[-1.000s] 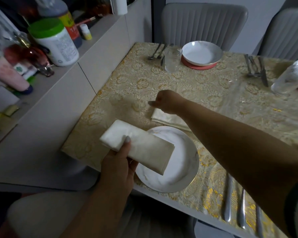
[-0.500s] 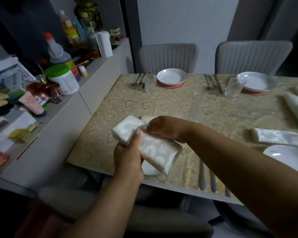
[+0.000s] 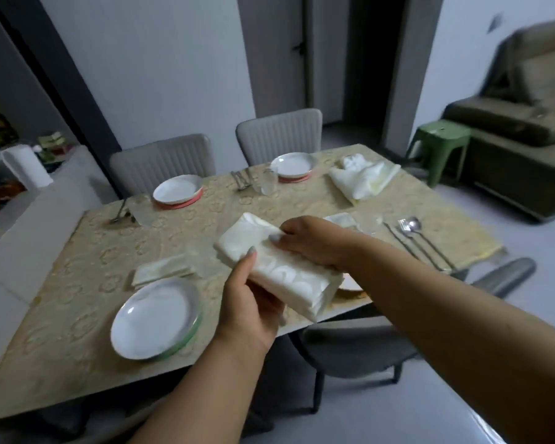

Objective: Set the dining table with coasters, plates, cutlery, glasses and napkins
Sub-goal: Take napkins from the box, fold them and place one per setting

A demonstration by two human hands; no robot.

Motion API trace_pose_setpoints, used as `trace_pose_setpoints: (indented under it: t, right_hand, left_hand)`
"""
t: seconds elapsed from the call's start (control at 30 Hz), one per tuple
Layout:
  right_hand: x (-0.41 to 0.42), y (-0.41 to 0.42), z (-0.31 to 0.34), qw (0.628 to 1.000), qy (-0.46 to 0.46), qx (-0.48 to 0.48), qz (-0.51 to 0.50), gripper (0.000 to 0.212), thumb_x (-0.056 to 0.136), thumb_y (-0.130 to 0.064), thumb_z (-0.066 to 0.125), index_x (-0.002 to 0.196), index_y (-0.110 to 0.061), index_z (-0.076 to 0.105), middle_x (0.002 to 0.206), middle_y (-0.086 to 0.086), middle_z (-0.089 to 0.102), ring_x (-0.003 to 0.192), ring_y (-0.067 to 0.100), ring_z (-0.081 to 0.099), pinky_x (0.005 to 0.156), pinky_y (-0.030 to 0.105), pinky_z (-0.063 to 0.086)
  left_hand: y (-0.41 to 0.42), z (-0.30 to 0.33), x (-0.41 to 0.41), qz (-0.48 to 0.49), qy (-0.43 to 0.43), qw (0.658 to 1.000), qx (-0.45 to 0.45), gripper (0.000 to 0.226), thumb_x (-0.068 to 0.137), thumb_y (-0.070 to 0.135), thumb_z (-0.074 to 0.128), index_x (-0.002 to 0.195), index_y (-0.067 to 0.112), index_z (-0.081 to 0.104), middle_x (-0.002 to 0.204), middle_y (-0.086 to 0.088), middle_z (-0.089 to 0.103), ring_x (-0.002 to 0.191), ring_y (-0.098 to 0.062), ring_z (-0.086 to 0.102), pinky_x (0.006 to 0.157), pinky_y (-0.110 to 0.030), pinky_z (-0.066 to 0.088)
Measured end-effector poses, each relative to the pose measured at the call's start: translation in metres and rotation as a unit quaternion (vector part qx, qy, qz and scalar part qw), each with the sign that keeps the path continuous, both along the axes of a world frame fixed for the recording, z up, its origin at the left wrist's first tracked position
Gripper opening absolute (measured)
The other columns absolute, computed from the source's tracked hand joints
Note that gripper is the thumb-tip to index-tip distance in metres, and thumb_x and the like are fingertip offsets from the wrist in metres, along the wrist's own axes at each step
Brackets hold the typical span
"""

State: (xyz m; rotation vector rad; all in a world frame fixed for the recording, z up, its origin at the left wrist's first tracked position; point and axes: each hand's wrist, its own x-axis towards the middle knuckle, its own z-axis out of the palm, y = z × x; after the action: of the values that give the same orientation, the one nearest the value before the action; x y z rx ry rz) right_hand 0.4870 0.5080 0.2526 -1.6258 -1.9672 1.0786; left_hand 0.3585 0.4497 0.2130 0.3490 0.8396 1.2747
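Note:
Both hands hold a stack of folded white napkins (image 3: 282, 274) above the table's near edge. My left hand (image 3: 253, 309) grips the stack from below, thumb on top. My right hand (image 3: 311, 241) pinches the top napkin at its far end. A folded napkin (image 3: 162, 270) lies beside the near white plate (image 3: 156, 318) on a green coaster. Another plate (image 3: 350, 283) is mostly hidden under the stack. Two far plates (image 3: 175, 189) (image 3: 292, 163) sit on red coasters with cutlery and glasses beside them. A knife, fork and spoon (image 3: 414, 238) lie at the right.
The table (image 3: 93, 251) has a gold patterned cloth. Loose napkins (image 3: 362, 179) are piled at the far right. Grey chairs (image 3: 164, 161) stand around it, one (image 3: 359, 347) at the near side. A green stool (image 3: 439, 145) and a sofa (image 3: 519, 123) are to the right.
The view swung right along the table. My right hand left the napkin laid by the near plate and came to pinch the top of the stack in my left hand.

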Motion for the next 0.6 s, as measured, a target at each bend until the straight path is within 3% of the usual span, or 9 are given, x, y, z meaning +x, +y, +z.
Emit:
trace_pose_setpoints:
  t: [0.07,0.17,0.27,0.37,0.47,0.6]
  right_hand:
    - [0.044,-0.012,0.005,0.999,0.008,0.005,-0.037,0.036,0.095,-0.043,0.049,0.090,-0.010,0.063,0.077,0.001,0.060,0.068,0.015,0.055,0.061,0.028,0.042]
    - [0.115,-0.029,0.009,0.996,0.009,0.009,-0.092,0.034,0.095,-0.043,0.049,0.088,-0.013,0.062,0.075,0.000,0.059,0.066,0.015,0.054,0.060,0.027,0.041]
    - [0.194,-0.045,0.007,0.990,-0.002,-0.002,-0.142,0.034,0.095,-0.044,0.048,0.093,-0.014,0.064,0.082,0.002,0.062,0.069,0.015,0.056,0.064,0.028,0.044]
    - [0.280,-0.058,0.008,0.984,-0.024,-0.007,-0.176,0.033,0.096,-0.042,0.048,0.098,-0.014,0.065,0.082,0.000,0.062,0.070,0.014,0.057,0.063,0.028,0.045]
    - [0.362,-0.069,0.006,0.977,-0.028,-0.021,-0.211,0.034,0.095,-0.043,0.049,0.098,-0.013,0.065,0.088,0.003,0.065,0.076,0.018,0.060,0.074,0.034,0.052]
    - [0.451,-0.074,0.000,0.969,-0.028,-0.035,-0.241,0.031,0.095,-0.044,0.048,0.097,-0.017,0.065,0.087,0.001,0.065,0.074,0.016,0.060,0.069,0.029,0.049]
  left_hand:
    - [-0.003,0.004,0.040,-0.037,-0.015,0.999,0.009,0.034,0.092,0.031,0.055,0.119,0.011,0.064,0.112,-0.013,0.071,0.105,-0.029,0.067,0.096,-0.044,0.049]
    - [-0.005,0.006,0.107,-0.097,-0.003,0.995,0.004,0.032,0.093,0.032,0.054,0.117,0.014,0.065,0.107,-0.012,0.072,0.096,-0.026,0.071,0.086,-0.044,0.053]
    - [-0.007,0.001,0.184,-0.143,-0.001,0.990,-0.007,0.034,0.091,0.032,0.058,0.119,0.015,0.064,0.108,-0.012,0.072,0.100,-0.029,0.069,0.096,-0.048,0.049]
    - [-0.009,-0.003,0.270,-0.177,-0.009,0.984,-0.028,0.027,0.091,0.029,0.059,0.113,0.014,0.065,0.104,-0.012,0.073,0.095,-0.028,0.071,0.092,-0.047,0.051]
    - [-0.011,-0.007,0.354,-0.199,-0.015,0.979,-0.040,0.025,0.091,0.023,0.061,0.111,0.010,0.065,0.102,-0.013,0.073,0.091,-0.027,0.072,0.086,-0.043,0.055]
    - [-0.007,-0.013,0.444,-0.217,0.004,0.975,-0.056,0.017,0.089,0.019,0.064,0.102,0.009,0.066,0.091,-0.011,0.075,0.080,-0.022,0.073,0.087,-0.040,0.055]
